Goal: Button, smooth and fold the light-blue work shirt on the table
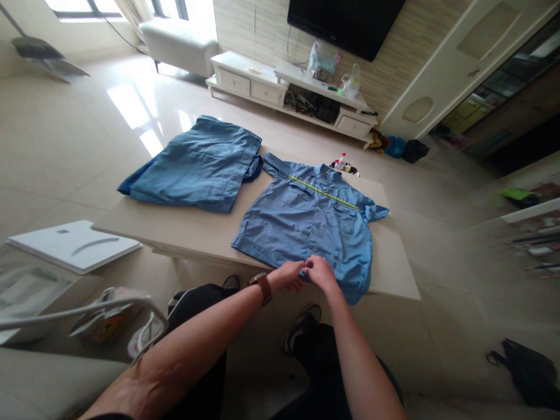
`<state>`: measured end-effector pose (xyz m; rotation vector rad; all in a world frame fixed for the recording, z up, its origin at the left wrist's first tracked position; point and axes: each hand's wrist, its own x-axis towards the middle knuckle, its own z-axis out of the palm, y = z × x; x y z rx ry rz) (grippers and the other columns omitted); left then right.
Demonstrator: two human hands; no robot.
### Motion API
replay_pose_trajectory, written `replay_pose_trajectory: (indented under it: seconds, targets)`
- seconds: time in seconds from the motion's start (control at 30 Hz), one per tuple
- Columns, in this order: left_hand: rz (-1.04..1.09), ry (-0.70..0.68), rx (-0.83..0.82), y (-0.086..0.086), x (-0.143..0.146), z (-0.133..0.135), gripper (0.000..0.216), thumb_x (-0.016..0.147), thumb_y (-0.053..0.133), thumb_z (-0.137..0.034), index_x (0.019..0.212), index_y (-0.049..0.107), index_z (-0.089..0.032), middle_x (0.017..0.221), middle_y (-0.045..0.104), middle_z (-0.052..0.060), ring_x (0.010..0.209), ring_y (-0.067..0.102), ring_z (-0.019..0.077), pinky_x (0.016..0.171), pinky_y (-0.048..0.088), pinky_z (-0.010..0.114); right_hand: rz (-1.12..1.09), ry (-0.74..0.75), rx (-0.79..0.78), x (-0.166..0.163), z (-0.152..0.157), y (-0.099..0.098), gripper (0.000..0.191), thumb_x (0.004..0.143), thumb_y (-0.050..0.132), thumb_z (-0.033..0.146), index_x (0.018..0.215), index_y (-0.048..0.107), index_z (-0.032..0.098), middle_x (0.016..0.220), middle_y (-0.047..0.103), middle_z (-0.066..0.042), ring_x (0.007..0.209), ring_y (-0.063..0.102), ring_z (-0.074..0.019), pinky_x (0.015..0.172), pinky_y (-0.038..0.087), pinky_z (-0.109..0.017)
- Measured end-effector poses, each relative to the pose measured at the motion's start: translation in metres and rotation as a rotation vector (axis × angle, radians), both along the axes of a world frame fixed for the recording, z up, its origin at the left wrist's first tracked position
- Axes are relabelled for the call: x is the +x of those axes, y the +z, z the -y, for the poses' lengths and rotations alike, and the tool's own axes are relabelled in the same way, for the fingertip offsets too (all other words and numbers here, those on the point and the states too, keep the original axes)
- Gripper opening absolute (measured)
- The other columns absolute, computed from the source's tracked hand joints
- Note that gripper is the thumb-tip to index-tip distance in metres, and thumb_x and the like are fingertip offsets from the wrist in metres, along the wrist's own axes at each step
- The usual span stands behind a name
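Note:
A blue short-sleeved work shirt (306,216) lies spread out with its front up, collar pointing away from me. A yellow-green stripe crosses its chest above two flap pockets. At the bottom of its front opening, my left hand (289,274) is closed with the fingertips pinched on the hem. Touching it from the right, my right hand (320,272) pinches the same spot. Whether a button is between the fingers is hidden. To the left lies a stack of folded blue garments (196,163), apart from both hands.
The shirt and stack rest on a pale table (175,227); the shirt's hem hangs over its near edge. A white box-like item (74,245) stands at the left. Bottles with red caps (342,158) show behind the table. A TV cabinet (266,87) is along the far wall.

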<state>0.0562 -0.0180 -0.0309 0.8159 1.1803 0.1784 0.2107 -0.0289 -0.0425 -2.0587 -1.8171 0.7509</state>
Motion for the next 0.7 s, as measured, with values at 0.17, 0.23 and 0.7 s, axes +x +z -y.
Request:
replay_pose_trajectory:
  seconds: [0.17, 0.23, 0.7]
  targets:
    - [0.12, 0.25, 0.029, 0.0, 0.007, -0.007, 0.028, 0.093, 0.06, -0.041, 0.092, 0.066, -0.014, 0.076, 0.072, 0.006, 0.057, 0.068, 0.0168, 0.054, 0.048, 0.024, -0.213, -0.06, 0.059, 0.007, -0.012, 0.005, 0.022, 0.079, 0.063, 0.037, 0.068, 0.067, 0.019, 0.062, 0.064, 0.0, 0.062, 0.056, -0.0152, 0.062, 0.04, -0.027]
    - [0.185, 0.356, 0.061, 0.001, 0.01, -0.011, 0.025, 0.093, 0.064, -0.038, 0.091, 0.065, -0.013, 0.082, 0.071, 0.007, 0.061, 0.069, 0.0147, 0.056, 0.051, 0.023, -0.345, -0.088, 0.096, 0.007, -0.014, 0.008, 0.03, 0.078, 0.064, 0.047, 0.069, 0.067, 0.019, 0.063, 0.064, 0.0, 0.063, 0.056, -0.0153, 0.063, 0.041, -0.027]
    - [0.117, 0.479, 0.414, 0.002, 0.015, -0.021, 0.039, 0.084, 0.073, -0.036, 0.054, 0.061, -0.014, 0.054, 0.059, 0.001, 0.053, 0.05, 0.0103, 0.055, 0.036, 0.023, -0.555, -0.256, 0.217, -0.002, -0.012, 0.016, 0.044, 0.079, 0.064, 0.063, 0.073, 0.059, 0.02, 0.062, 0.051, 0.004, 0.06, 0.042, -0.0125, 0.059, 0.035, -0.026]
